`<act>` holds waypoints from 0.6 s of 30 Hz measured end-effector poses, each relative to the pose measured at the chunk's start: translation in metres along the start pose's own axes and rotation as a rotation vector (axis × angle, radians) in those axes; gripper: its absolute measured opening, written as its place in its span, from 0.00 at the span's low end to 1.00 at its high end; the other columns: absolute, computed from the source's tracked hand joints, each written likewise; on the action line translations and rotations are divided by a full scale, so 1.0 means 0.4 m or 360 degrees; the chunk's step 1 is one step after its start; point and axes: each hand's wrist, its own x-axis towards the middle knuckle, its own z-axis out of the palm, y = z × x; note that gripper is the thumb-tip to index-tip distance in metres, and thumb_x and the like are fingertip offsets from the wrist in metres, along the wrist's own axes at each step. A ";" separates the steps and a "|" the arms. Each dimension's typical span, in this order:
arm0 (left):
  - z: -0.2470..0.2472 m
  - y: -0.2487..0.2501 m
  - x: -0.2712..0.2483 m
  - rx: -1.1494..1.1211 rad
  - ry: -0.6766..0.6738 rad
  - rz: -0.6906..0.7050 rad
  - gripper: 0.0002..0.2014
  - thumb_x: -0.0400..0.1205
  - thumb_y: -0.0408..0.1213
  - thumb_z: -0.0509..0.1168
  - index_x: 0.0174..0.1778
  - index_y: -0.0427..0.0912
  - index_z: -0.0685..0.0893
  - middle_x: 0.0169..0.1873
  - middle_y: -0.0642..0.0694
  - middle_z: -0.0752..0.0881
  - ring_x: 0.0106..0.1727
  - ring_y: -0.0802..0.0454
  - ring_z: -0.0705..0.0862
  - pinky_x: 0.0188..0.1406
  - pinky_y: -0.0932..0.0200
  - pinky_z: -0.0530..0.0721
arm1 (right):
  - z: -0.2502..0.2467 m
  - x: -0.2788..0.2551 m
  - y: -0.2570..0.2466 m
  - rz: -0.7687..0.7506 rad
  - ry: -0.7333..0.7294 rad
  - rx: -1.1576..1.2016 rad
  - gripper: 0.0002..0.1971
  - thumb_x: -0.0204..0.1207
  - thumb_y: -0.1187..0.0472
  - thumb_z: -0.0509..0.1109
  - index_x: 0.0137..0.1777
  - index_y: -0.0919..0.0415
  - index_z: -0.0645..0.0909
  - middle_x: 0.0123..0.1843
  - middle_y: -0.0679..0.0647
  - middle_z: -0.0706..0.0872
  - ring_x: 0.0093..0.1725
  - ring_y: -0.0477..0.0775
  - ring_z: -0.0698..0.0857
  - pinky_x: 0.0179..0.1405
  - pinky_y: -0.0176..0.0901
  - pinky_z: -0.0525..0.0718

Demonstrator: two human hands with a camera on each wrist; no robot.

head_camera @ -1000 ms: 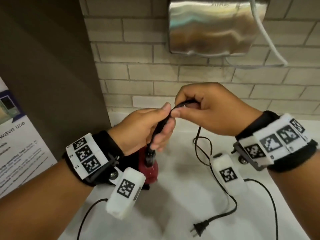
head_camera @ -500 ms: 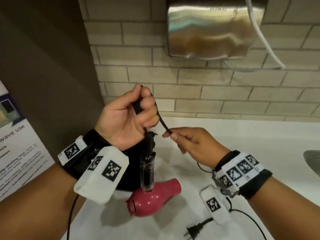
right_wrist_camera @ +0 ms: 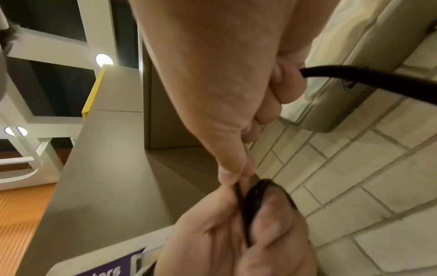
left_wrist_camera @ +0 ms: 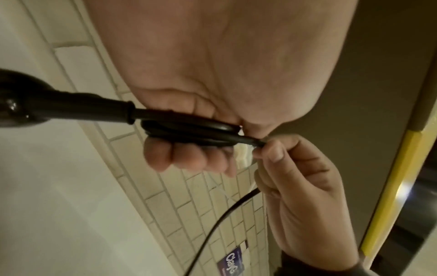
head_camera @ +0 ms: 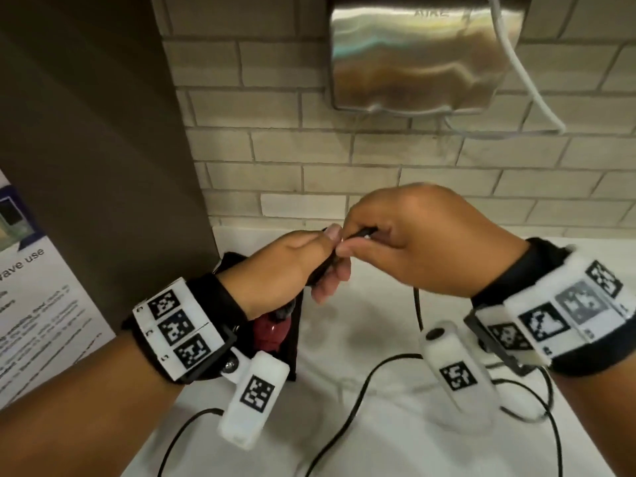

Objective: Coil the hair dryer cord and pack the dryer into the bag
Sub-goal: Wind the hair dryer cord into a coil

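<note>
the left hand (head_camera: 289, 266) holds the gathered loops of the black cord (left_wrist_camera: 189, 130) with its fingers curled round them, above the white counter (head_camera: 344, 390) and in front of the tiled wall. the right hand (head_camera: 423, 242) pinches the cord between thumb and forefinger right beside the left thumb, the two hands touching. the hair dryer (head_camera: 272, 330) hangs below the left hand, its long axis roughly vertical, the cord end up at the hand and the red body down; in the head view only a bit of red shows behind the left wrist, in front of a black bag (head_camera: 292, 325) lying on the counter. whether the dryer touches the bag or counter is not clear, and nothing can be seen inside the bag. the left wrist view shows the dryer's black strain relief running into the folded loops, hidden in the head view. the right wrist view shows the cord leaving the curled right fingers. loose cord trails over the counter below the right wrist.
</note>
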 end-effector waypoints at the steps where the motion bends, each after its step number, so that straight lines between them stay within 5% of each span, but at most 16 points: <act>1: -0.003 0.005 -0.001 -0.0085 -0.0054 -0.0006 0.27 0.91 0.53 0.49 0.37 0.38 0.82 0.24 0.47 0.79 0.28 0.47 0.76 0.35 0.55 0.78 | -0.007 0.011 0.006 0.0029 0.0009 0.0038 0.11 0.79 0.44 0.68 0.45 0.46 0.89 0.37 0.44 0.90 0.36 0.48 0.86 0.34 0.51 0.85; 5: -0.018 0.006 0.001 -0.0626 -0.0272 -0.0009 0.26 0.89 0.53 0.50 0.32 0.38 0.75 0.22 0.47 0.65 0.21 0.51 0.60 0.24 0.56 0.66 | 0.001 0.045 0.050 0.0266 0.0072 0.0482 0.09 0.76 0.45 0.74 0.45 0.49 0.90 0.37 0.51 0.91 0.36 0.54 0.86 0.40 0.55 0.87; 10: -0.031 -0.002 0.003 -0.1187 -0.0570 -0.0083 0.28 0.88 0.55 0.49 0.26 0.42 0.70 0.20 0.51 0.59 0.18 0.55 0.54 0.17 0.58 0.58 | 0.065 0.048 0.104 0.0451 0.0184 0.0952 0.05 0.80 0.55 0.74 0.47 0.55 0.90 0.43 0.64 0.91 0.41 0.60 0.86 0.44 0.51 0.83; 14: -0.042 0.008 -0.004 -0.1577 -0.0778 -0.0013 0.26 0.87 0.55 0.52 0.25 0.44 0.67 0.19 0.51 0.57 0.17 0.55 0.49 0.17 0.56 0.49 | 0.125 0.021 0.123 0.0501 0.0172 0.1116 0.09 0.85 0.59 0.68 0.46 0.48 0.88 0.44 0.36 0.92 0.47 0.33 0.87 0.50 0.25 0.79; 18: -0.048 0.023 -0.004 -0.1689 -0.0819 0.0070 0.24 0.87 0.53 0.55 0.26 0.45 0.64 0.19 0.51 0.58 0.17 0.56 0.49 0.18 0.55 0.48 | 0.176 -0.026 0.123 0.0577 0.0178 0.1092 0.10 0.86 0.55 0.66 0.48 0.48 0.90 0.49 0.41 0.93 0.55 0.34 0.87 0.57 0.26 0.79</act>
